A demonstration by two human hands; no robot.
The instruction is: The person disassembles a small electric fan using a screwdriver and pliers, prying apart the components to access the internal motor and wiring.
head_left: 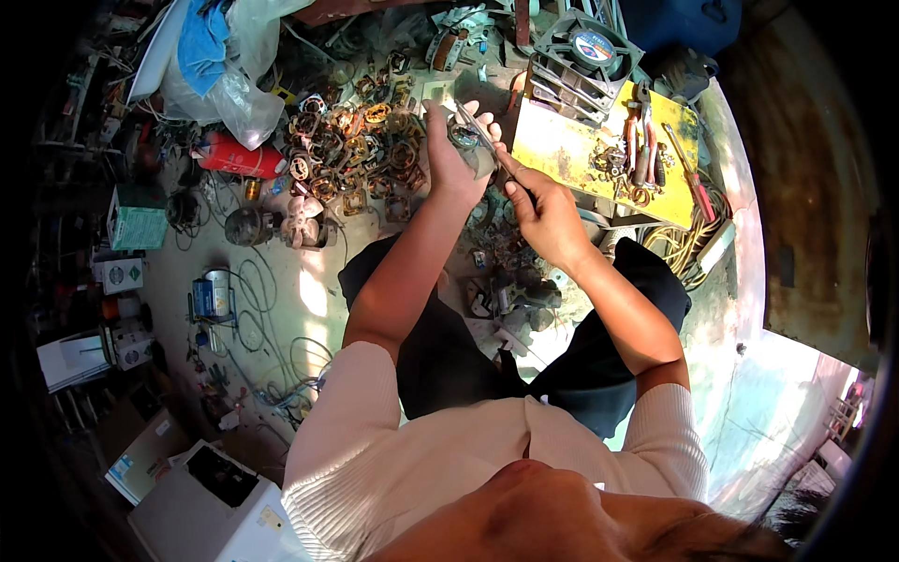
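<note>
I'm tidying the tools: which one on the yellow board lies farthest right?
The thin-shafted, red-handled tool, by the right edge of the yellow board; the pliers lie to its left.

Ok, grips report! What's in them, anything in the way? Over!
Left grip: small round part. Right grip: slim metal tool at it. Coil pile beyond; nothing visibly blocking.

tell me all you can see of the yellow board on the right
The yellow board is flat and roughly four-sided, its surface scuffed and dark-stained; the material is unclear. It lies to the right of the right hand. Red-handled pliers, a red-handled screwdriver and small metal parts rest on it; a grey fan covers its far left corner.
</note>
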